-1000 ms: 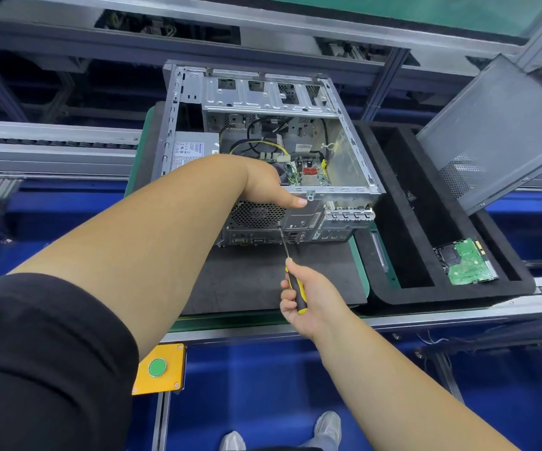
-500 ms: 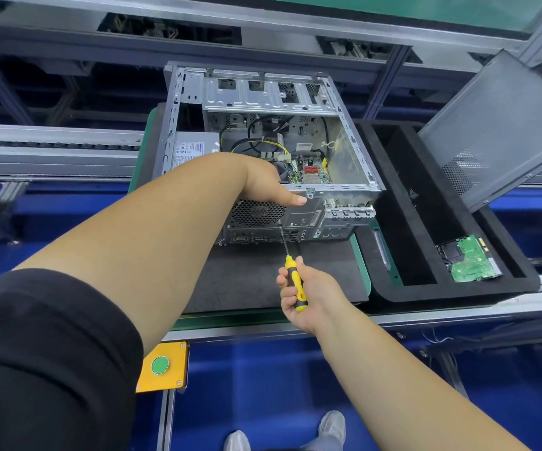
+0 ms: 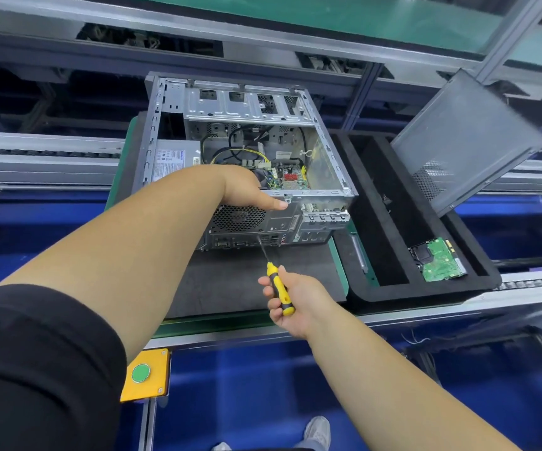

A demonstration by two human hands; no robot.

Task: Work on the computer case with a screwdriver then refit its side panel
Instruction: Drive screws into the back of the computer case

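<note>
So the computer case (image 3: 247, 164) sits open-side-up on the dark mat, rear panel facing the person. The screwdriver (image 3: 276, 281) has its long axis running from the right hand (image 3: 291, 297) up and slightly left, toward the I/O ports; can't tell if the tip actually touches. The right hand's fingers are wrapped round the yellow-and-black handle, arm reaching in from lower right. The left hand (image 3: 250, 193) is nearer the case, resting on the rear top edge with a straight finger pointing at a small tab, holding nothing. The side panel (image 3: 465, 141) leans tilted, well off to the right above the black foam tray (image 3: 426, 291).
</note>
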